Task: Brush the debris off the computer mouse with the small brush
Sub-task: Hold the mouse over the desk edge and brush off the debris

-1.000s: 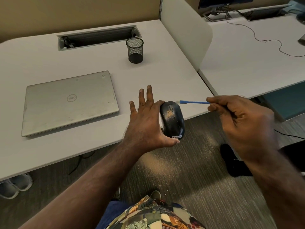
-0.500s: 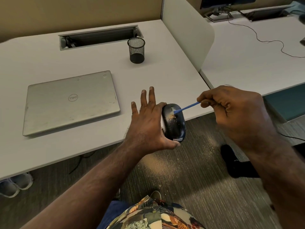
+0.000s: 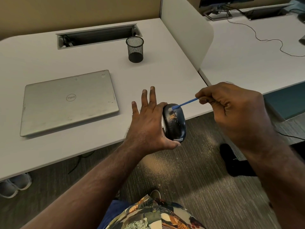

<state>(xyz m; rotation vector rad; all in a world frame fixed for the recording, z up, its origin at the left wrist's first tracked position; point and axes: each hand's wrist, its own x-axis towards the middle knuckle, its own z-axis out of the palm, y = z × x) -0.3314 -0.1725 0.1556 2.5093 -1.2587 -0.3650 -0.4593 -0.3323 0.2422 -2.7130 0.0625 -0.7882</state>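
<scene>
My left hand [image 3: 146, 126] grips a black computer mouse [image 3: 175, 124] by its side, holding it on edge just past the desk's front edge, over the floor. Tan debris speckles the mouse's top near the wheel. My right hand [image 3: 231, 109] pinches a small blue brush [image 3: 186, 102] by its handle. The brush tip touches the front of the mouse, just above the debris patch.
A closed silver laptop [image 3: 69, 101] lies on the white desk [image 3: 148, 75] to the left. A black mesh pen cup [image 3: 135, 49] stands farther back. A white divider panel [image 3: 186, 32] separates the neighbouring desk. Tan dust lies scattered on the carpet [image 3: 165, 164] below the mouse.
My right hand has swung the brush from level and off the mouse down onto its front end. The debris has gathered into a denser patch. My left hand stays nearly still.
</scene>
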